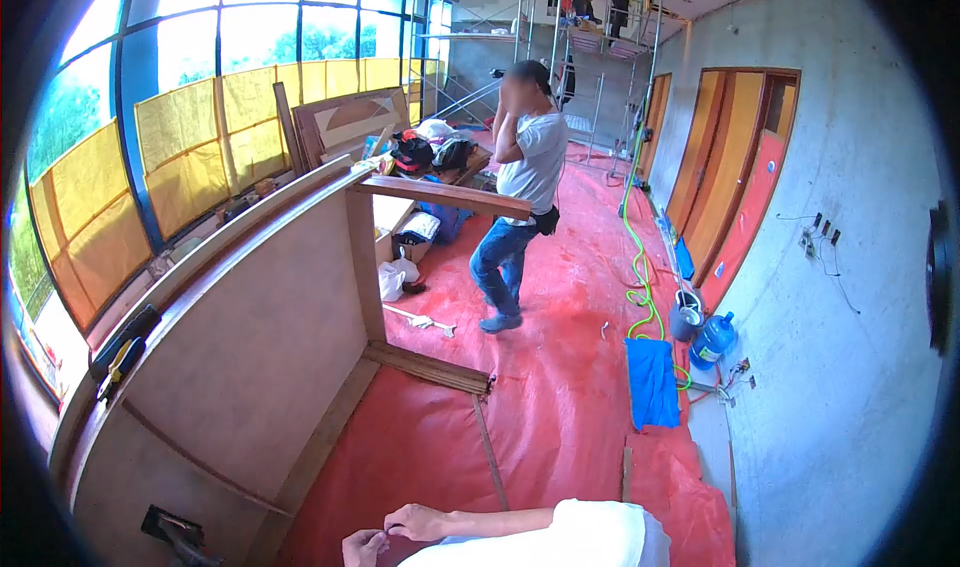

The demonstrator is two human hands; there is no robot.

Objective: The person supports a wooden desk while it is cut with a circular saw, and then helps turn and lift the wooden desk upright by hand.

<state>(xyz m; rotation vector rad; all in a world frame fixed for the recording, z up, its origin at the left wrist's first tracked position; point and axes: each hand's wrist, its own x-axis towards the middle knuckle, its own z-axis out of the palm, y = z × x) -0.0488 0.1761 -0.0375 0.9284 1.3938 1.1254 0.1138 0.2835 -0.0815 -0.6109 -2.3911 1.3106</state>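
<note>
Both of my hands are low in the view, close together over the red floor covering (420, 447). My left hand (364, 547) has its fingers curled in. My right hand (416, 522) is bent at the wrist, its fingers pinched together beside the left. Whatever lies between the fingers is too small to make out. Left of my hands stands a large wooden panel frame (250, 337), and neither hand touches it. Pliers with yellow-and-black handles (122, 367) rest on its upper edge. A dark tool (175, 529) shows near its lower part.
A person (535, 157) in a grey shirt stands ahead. Others are up on scaffolding (600, 42) at the back. On the right are a blue water bottle (713, 339), a bucket (686, 317), a green hose (638, 257) and a blue sheet (652, 382). Bags (398, 275) lie beyond the frame.
</note>
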